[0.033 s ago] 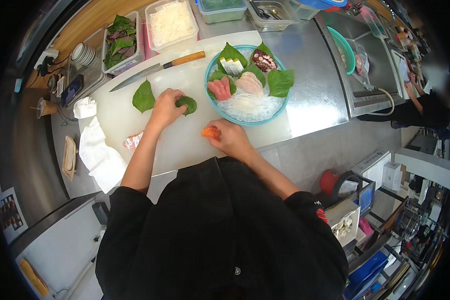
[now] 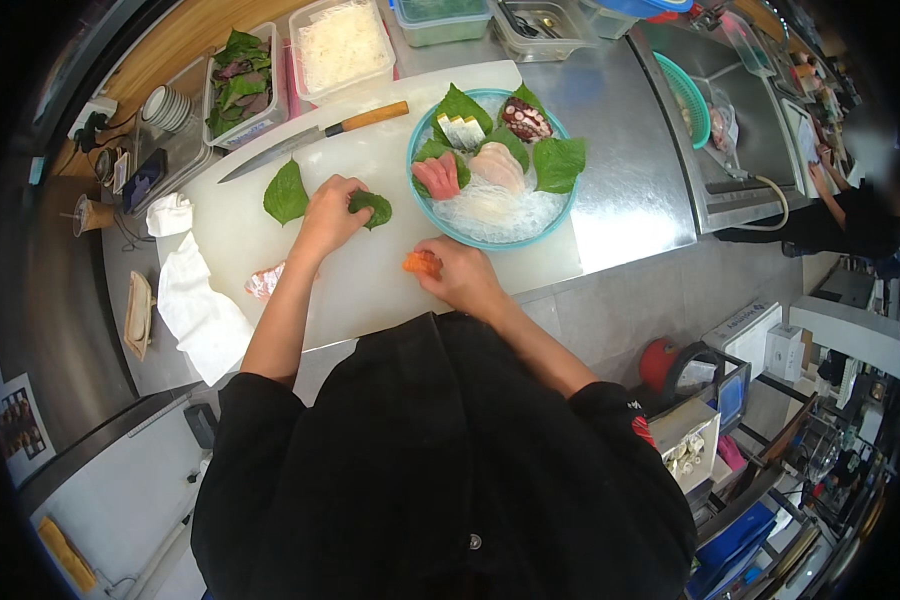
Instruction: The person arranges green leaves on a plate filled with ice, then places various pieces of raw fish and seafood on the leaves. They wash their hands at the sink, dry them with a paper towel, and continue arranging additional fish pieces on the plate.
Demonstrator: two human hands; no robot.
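Head view: left hand (image 2: 328, 215) pinches a leaf (image 2: 373, 207); right hand (image 2: 462, 277) pinches salmon (image 2: 421, 264) near the desk (image 2: 630, 190) edge.

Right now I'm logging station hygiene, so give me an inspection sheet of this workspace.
Surface: white cutting board on a steel counter.
Job's things: green leaf under left hand; orange fish piece at right hand; plate of fish slices and leaves.
Clutter: knife, spare leaf, white towel, tubs.
Grippers: both hands bare.
Cables: cords at a wall socket.
Surroundings: sink, another person.
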